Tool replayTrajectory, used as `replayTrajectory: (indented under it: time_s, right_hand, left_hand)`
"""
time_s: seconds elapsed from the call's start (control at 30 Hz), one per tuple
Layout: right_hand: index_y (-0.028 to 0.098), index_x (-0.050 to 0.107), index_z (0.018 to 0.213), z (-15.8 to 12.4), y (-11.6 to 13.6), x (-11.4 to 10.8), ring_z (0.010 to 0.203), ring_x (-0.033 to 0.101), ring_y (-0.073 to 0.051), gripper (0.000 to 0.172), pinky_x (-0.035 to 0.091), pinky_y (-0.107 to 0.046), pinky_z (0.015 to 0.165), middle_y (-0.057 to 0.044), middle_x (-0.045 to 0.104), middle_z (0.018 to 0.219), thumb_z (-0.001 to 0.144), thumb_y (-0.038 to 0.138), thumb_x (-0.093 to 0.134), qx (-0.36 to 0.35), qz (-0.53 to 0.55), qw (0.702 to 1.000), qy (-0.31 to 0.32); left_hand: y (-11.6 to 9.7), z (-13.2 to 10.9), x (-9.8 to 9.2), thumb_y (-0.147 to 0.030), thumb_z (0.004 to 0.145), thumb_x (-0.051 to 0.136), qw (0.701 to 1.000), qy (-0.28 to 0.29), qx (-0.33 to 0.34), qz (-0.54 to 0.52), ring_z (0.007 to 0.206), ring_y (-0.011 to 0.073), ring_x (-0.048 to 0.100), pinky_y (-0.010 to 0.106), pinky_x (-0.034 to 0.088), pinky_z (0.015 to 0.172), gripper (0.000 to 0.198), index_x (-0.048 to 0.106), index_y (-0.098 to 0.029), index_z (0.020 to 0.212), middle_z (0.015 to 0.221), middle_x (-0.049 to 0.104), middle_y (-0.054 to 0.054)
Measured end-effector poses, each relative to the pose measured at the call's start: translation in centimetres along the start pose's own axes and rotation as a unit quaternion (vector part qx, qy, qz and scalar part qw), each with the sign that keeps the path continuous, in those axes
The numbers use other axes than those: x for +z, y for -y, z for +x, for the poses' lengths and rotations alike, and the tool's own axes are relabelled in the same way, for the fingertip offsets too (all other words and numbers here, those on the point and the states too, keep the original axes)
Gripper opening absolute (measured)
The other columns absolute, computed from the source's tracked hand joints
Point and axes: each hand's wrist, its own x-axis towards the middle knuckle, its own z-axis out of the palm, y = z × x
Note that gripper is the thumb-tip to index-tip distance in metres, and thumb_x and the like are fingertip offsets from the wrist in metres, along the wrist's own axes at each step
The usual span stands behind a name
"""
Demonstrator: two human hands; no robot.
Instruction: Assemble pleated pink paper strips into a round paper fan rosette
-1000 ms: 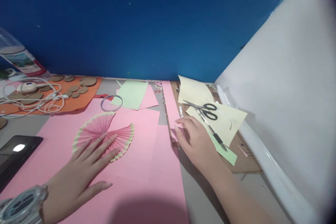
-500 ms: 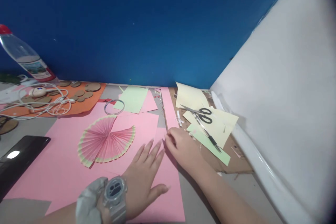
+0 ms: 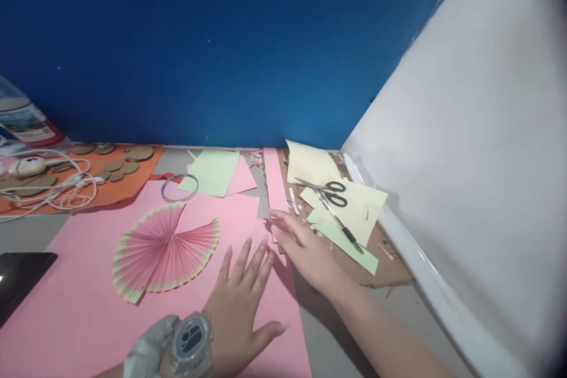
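Note:
My left hand [image 3: 241, 313] lies flat with fingers spread on a large sheet of pink paper [image 3: 84, 260], a watch and a grey scrunchie on its wrist. My right hand [image 3: 308, 254] hovers by the sheet's right edge. Its fingers are partly stretched out and apart, and I see nothing held in them. Beyond its fingertips a long pink paper strip [image 3: 275, 180] lies along a cardboard piece [image 3: 390, 266]. Left of my hands rests a pleated paper fan [image 3: 162, 254], pink with a yellow-green rim, partly opened into a round with a gap.
Scissors [image 3: 334, 194] and a pen [image 3: 341, 224] lie on cream paper [image 3: 372, 207] at right. Pale green paper [image 3: 212, 171] and a bangle [image 3: 179, 188] sit farther back. Leftward are a dark phone [image 3: 22, 277], white cables [image 3: 75, 186] and a bottle [image 3: 31, 121].
My right hand has gone from closed fingers at the paper's edge to loosened, extended ones. My left hand stays flat. The view has shifted slightly, moving the scene leftward.

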Motion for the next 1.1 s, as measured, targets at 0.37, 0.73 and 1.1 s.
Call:
replayTrajectory:
  time_s: [0.37, 0.73, 1.1]
  right_hand:
    - [0.006, 0.04, 0.132, -0.9, -2.6, -0.3, 0.126, 0.039, -0.029, 0.052, 0.033, -0.046, 0.105, -0.015, 0.043, 0.137, 0.086, 0.028, 0.045, -0.15, -0.461, 0.874, -0.02]
    - [0.011, 0.056, 0.111, -1.6, -2.8, 1.1, 0.092, 0.053, -0.027, 0.033, 0.039, -0.045, 0.09, -0.012, 0.06, 0.097, 0.079, 0.017, 0.05, -0.194, -0.53, 0.82, -0.098]
    - [0.019, 0.058, 0.072, 0.4, -2.2, -1.4, 0.071, 0.056, -0.02, 0.022, 0.042, -0.033, 0.068, -0.005, 0.061, 0.075, 0.087, 0.028, 0.045, -0.16, -0.313, 0.926, -0.139]
  left_hand:
    - [0.0, 0.0, -0.4, -0.058, 0.084, 0.033, 1.0, 0.002, -0.007, -0.021, 0.137, 0.0339, 0.002, 0.053, -0.007, 0.105, 0.075, 0.01, -0.018, 0.143, 0.15, 0.008, 0.01]
    - [-0.1, -0.2, -0.4, -0.056, 0.085, 0.032, 0.999, 0.008, -0.012, -0.038, 0.137, 0.0334, 0.002, 0.056, -0.002, 0.106, 0.071, 0.014, -0.019, 0.143, 0.15, 0.007, 0.01]
    - [0.0, -0.1, -0.9, -0.053, 0.086, 0.034, 0.998, 0.031, -0.017, -0.052, 0.137, 0.0331, 0.001, 0.059, 0.003, 0.106, 0.067, 0.019, -0.02, 0.142, 0.15, 0.005, 0.01]
